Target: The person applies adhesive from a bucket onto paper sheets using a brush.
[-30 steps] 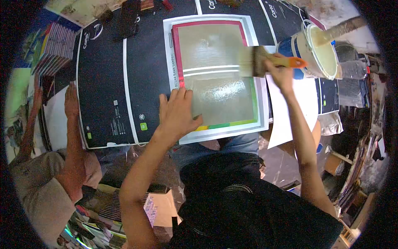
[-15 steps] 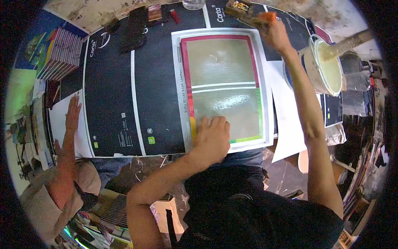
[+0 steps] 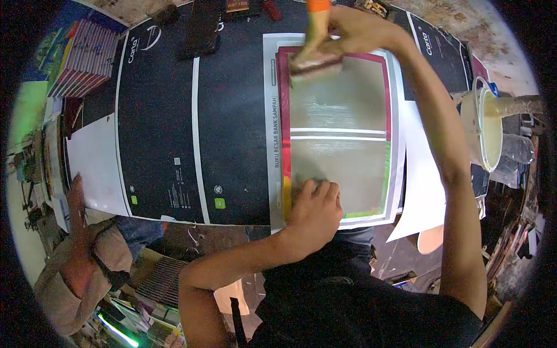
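Note:
My right hand (image 3: 357,29) grips a wide brush (image 3: 317,43) with an orange-tipped handle. The brush's bristles touch the upper left part of the grey-brown boards, by the red border. Two boards, an upper one (image 3: 354,95) and a lower one (image 3: 348,168), lie on a printed sheet (image 3: 272,124) with white strips between them. On the lower board's left part rests my left hand (image 3: 318,206), its fingers curled and pressed together, with nothing visible in them. Wet shine shows on both boards.
A bucket (image 3: 490,130) of pale paste with a stick stands at the right, beside white paper (image 3: 422,168). Stacked books (image 3: 87,55) are at the upper left. A co-worker's hand (image 3: 75,191) touches white paper at the left.
My right hand has brought the brush left from the table's back edge onto the upper board. My left hand stays on the lower board. The co-worker's hand has shifted towards the paper's left edge.

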A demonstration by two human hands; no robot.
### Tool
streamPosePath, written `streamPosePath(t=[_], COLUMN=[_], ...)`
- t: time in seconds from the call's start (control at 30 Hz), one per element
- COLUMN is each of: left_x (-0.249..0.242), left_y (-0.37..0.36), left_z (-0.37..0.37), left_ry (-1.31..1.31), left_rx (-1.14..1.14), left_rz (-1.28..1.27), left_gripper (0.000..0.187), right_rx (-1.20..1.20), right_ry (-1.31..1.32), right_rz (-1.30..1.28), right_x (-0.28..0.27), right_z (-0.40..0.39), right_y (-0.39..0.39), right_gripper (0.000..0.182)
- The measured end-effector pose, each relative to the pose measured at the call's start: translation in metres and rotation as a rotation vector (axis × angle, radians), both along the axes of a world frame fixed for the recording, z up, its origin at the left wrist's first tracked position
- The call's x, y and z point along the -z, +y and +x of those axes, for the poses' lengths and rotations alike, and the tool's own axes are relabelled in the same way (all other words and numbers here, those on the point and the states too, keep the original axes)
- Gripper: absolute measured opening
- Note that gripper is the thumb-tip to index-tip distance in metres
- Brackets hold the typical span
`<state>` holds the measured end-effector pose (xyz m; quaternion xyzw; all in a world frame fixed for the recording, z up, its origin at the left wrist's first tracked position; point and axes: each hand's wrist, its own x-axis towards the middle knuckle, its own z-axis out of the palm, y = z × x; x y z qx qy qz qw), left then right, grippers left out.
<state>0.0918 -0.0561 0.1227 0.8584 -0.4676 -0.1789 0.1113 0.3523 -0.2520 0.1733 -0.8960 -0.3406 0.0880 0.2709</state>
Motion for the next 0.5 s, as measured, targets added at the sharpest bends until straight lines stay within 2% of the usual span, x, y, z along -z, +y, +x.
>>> streamPosePath(t=[0.03, 0.07, 0.1, 0.17, 0.27, 0.37, 0.43, 0.5], left_x=[-0.001, -0.001, 0.0, 0.001, 0.002, 0.005, 0.004, 0.001], left_y=[-0.001, -0.001, 0.0, 0.001, 0.002, 0.0, 0.001, 0.006], left_z=[0.0, -0.001, -0.002, -0.002, 0.0, -0.005, -0.006, -0.004], left_ry=[0.011, 0.004, -0.003, 0.004, 0.017, -0.014, -0.018, 0.013], left_rx=[0.002, -0.004, -0.008, -0.021, -0.039, -0.041, -0.034, -0.128], left_rz=[0.01, 0.002, -0.005, -0.02, -0.046, -0.046, -0.022, -0.048], left_gripper=[0.039, 0.038, 0.037, 0.036, 0.034, 0.035, 0.037, 0.042], right_rx=[-0.001, 0.093, 0.199, 0.127, -0.099, 0.078, 0.144, 0.198], right_ry=[-0.046, -0.118, -0.093, -0.35, 0.025, -0.096, -0.288, -0.487], right_rz=[-0.106, -0.358, -0.455, -0.02, 0.16, -0.282, -0.168, -0.042], right_x=[0.009, 0.028, 0.009, 0.008, -0.019, -0.002, 0.019, 0.029], right_z=[0.008, 0.034, 0.034, 0.031, 0.001, -0.005, -0.023, -0.039], right_y=[0.007, 0.006, 0.016, 0.014, 0.014, 0.008, 0.003, 0.003], right_gripper=[0.024, 0.028, 0.031, 0.032, 0.031, 0.026, 0.019, 0.021])
